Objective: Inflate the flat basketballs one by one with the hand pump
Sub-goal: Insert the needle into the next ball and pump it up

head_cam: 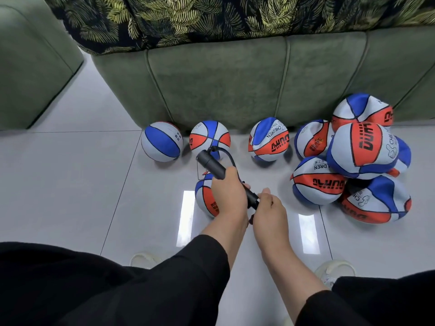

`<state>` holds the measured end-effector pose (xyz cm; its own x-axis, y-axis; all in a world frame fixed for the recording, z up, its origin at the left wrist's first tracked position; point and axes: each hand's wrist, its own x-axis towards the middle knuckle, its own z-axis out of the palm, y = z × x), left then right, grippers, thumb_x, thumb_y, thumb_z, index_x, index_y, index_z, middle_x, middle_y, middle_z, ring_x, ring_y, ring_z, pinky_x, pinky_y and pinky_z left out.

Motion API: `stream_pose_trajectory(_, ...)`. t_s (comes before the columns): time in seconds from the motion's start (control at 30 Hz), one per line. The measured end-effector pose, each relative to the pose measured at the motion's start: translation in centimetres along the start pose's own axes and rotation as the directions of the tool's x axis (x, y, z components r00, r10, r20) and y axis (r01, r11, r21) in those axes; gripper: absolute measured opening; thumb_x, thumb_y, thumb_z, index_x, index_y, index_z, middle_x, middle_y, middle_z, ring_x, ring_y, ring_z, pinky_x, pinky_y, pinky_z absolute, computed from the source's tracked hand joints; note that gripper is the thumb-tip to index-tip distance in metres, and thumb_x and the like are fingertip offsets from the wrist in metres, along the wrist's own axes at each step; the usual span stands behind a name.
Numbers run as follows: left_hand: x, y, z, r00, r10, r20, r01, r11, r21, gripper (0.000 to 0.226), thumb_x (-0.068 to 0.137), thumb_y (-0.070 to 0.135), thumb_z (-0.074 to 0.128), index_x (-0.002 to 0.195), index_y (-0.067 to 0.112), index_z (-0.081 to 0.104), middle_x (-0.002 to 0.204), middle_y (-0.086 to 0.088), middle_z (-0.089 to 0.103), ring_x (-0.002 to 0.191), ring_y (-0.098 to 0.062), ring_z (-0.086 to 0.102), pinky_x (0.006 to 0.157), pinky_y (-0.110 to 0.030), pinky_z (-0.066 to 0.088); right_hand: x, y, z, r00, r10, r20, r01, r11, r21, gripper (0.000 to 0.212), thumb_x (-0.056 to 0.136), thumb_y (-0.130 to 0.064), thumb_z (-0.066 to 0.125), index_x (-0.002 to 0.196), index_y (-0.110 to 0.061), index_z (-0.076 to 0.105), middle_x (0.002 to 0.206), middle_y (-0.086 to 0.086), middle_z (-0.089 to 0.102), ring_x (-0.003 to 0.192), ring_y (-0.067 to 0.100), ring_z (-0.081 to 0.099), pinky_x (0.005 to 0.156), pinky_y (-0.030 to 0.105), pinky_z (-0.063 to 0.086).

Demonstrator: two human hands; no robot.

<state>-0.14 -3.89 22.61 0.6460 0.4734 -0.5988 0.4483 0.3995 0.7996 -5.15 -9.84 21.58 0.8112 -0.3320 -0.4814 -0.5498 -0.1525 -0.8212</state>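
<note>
Basketballs are lying along the foot of the green sofa (235, 78) on the pale tiled floor (70, 172). Going from biggest to smallest: the sofa is backing the whole scene; a heap of flat balls (357, 158) is sagging at the right, creased and folded on one another; three rounder balls (209, 137) are sitting in a row to the left, apparently already filled. One more ball, the ball in hand (204, 196), is lying on the floor just under the left hand, partly hidden by it.

Hand pump (211, 164) is slanting across the middle, barrel up and to the left. The left hand (227, 191) is wrapping its fingers round the barrel. The right hand (268, 208) is closing on the handle at the lower end, with the handle looking nearly pushed in. A thin black hose (229, 156) is looping from the top of the barrel and down behind the left hand; the needle end is hidden, so whether it is seated in the valve cannot be told.

Step in hand, by my reading: pumping the fourth ball. Next move is calling for a straight pull and push on the handle, barrel kept steady so the hose is not tugging at the valve.
</note>
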Motion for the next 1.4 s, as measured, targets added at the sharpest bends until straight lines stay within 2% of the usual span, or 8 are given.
stream_pose_trajectory(0.23,1.0,1.6,-0.1,1.0,-0.002,-0.001,0.002,1.0,0.007,0.02,0.094,0.032,0.058,0.098,0.012,0.06,0.063,-0.005,0.06,0.055,-0.02,0.056,0.054,-0.031,0.053,-0.1,-0.1,-0.4,0.999,-0.015,0.036,0.014,1.0,0.023,0.037,0.108,-0.043,0.032,0.091,-0.025,0.06,0.069,0.007,0.067,0.064,0.021,0.055,0.068,0.035,0.043)
stream_pose_trajectory(0.43,3.7,3.8,-0.8,0.996,0.007,-0.087,-0.011,0.999,-0.035,0.015,0.093,0.03,0.058,0.099,0.016,0.057,0.068,-0.004,0.057,0.053,-0.017,0.051,0.049,-0.024,0.044,-0.2,1.2,-1.6,1.0,0.015,0.024,-0.016,1.0,0.022,0.036,0.108,-0.04,0.034,0.104,-0.025,0.066,0.065,0.005,0.066,0.07,0.021,0.06,0.072,0.035,0.046)
stream_pose_trajectory(0.5,3.8,3.8,-0.8,0.995,0.009,-0.099,-0.012,0.999,-0.036,0.015,0.094,0.031,0.058,0.1,0.018,0.056,0.066,-0.003,0.055,0.052,-0.016,0.049,0.045,-0.021,0.043,-0.2,1.3,-1.6,0.999,0.022,0.028,-0.022,1.0,0.02,0.036,0.108,-0.04,0.033,0.107,-0.025,0.066,0.072,0.007,0.068,0.074,0.021,0.061,0.078,0.038,0.049)
stream_pose_trajectory(0.63,3.0,2.6,-0.6,0.995,0.003,-0.096,-0.003,1.0,0.008,0.016,0.093,0.037,0.057,0.098,0.022,0.059,0.064,-0.002,0.056,0.055,-0.019,0.051,0.058,-0.03,0.047,0.1,1.2,-1.0,0.999,0.036,0.017,-0.036,0.999,0.009,0.035,0.107,-0.044,0.031,0.105,-0.028,0.062,0.095,0.013,0.071,0.094,0.03,0.065,0.093,0.045,0.052)
stream_pose_trajectory(0.8,1.2,1.1,-0.2,0.999,-0.003,-0.034,0.002,1.0,-0.021,0.022,0.092,0.033,0.056,0.096,0.011,0.061,0.06,-0.003,0.059,0.056,-0.022,0.056,0.065,-0.039,0.054,0.1,0.3,-0.2,1.0,0.005,0.018,-0.005,1.0,-0.007,0.034,0.108,-0.045,0.03,0.105,-0.027,0.059,0.096,0.009,0.07,0.095,0.03,0.064,0.09,0.044,0.051)
stream_pose_trajectory(0.97,0.1,0.3,0.1,1.0,0.007,0.009,-0.007,1.0,-0.017,0.043,0.086,0.031,0.055,0.112,-0.001,0.063,0.076,-0.018,0.066,0.062,-0.025,0.064,0.063,-0.04,0.06,0.2,-0.2,0.1,1.0,-0.013,0.014,0.013,1.0,0.009,0.039,0.109,-0.043,0.031,0.103,-0.018,0.062,0.082,0.0,0.063,0.081,0.024,0.059,0.076,0.038,0.047)
stream_pose_trajectory(1.1,0.9,1.3,-0.1,1.0,0.004,0.004,-0.004,1.0,0.016,0.029,0.093,0.031,0.057,0.104,0.006,0.063,0.066,-0.007,0.062,0.052,-0.017,0.057,0.047,-0.024,0.051,-0.1,-0.4,-0.1,0.997,-0.057,0.049,0.057,0.998,-0.008,0.038,0.109,-0.044,0.029,0.096,-0.023,0.058,0.082,0.006,0.068,0.075,0.022,0.058,0.071,0.035,0.042)
stream_pose_trajectory(1.4,3.0,3.7,-0.6,0.998,0.001,-0.06,-0.002,1.0,-0.02,0.017,0.096,0.029,0.058,0.101,0.013,0.054,0.073,-0.01,0.055,0.054,-0.019,0.048,0.034,-0.018,0.038,-0.3,0.9,-1.4,0.999,-0.037,0.02,0.037,0.999,-0.016,0.038,0.108,-0.043,0.029,0.087,-0.03,0.057,0.076,0.01,0.069,0.083,0.026,0.064,0.086,0.044,0.051)
